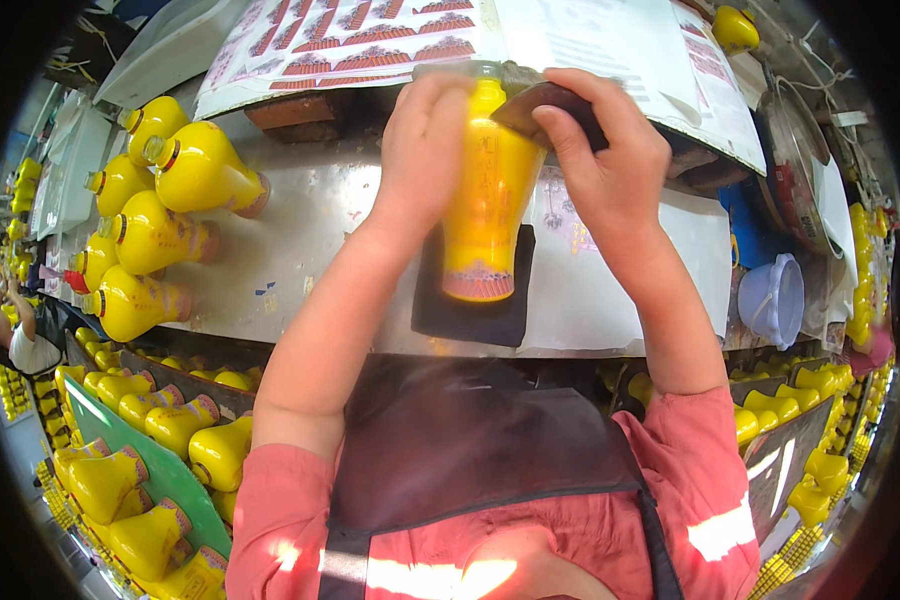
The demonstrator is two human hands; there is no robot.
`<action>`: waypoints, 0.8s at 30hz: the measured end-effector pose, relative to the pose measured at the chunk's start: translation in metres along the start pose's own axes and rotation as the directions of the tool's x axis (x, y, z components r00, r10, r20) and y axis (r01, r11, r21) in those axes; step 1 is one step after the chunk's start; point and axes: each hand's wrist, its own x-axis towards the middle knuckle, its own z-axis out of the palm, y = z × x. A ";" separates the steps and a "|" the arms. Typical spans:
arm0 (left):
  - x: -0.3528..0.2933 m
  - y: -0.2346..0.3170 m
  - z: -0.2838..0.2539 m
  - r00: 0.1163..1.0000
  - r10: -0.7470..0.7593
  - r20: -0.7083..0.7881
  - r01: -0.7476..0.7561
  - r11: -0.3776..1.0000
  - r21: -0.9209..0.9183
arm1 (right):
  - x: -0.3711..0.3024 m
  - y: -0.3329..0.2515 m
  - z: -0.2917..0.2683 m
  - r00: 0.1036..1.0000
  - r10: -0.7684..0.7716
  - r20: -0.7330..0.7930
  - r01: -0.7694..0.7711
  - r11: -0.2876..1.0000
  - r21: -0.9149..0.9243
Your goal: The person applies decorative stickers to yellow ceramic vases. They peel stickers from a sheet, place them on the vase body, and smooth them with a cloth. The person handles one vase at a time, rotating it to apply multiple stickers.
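Observation:
A glossy yellow vase-shaped bottle (pixel 490 200) is in front of me, its neck pointing away and its patterned pink-and-purple base band toward me. The base end is over a dark folded cloth (pixel 470 300). My left hand (pixel 427 145) is closed around the left side of the bottle near its neck, its fingers slightly blurred. My right hand (pixel 615 140) pinches a dark, flat, thin-edged scraper-like piece (pixel 560 112) between thumb and fingers. That piece touches or overlaps the bottle's right shoulder; exact contact cannot be made out.
Several yellow bottles (pixel 200 170) lie at the left of the table. Printed decal sheets (pixel 360 45) rest on a raised board at the back. White paper (pixel 630 280) covers the right side, with a pale bucket (pixel 773 300) beyond. Racks of yellow bottles (pixel 175 425) flank me; a person (pixel 30 340) is far left.

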 end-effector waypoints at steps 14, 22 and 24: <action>-0.036 0.003 0.008 0.998 -0.051 -0.040 0.038 0.963 -0.267 | -0.078 -0.014 -0.008 0.999 0.032 0.012 -0.032 0.999 -0.012; -0.044 0.012 0.006 0.980 -0.170 0.107 0.200 0.794 -0.574 | -0.059 -0.018 0.005 0.984 0.173 0.036 -0.175 0.982 0.070; -0.043 0.010 0.007 0.991 -0.127 0.036 0.130 0.905 -0.406 | -0.037 -0.008 0.005 0.967 0.253 -0.038 -0.247 0.960 0.131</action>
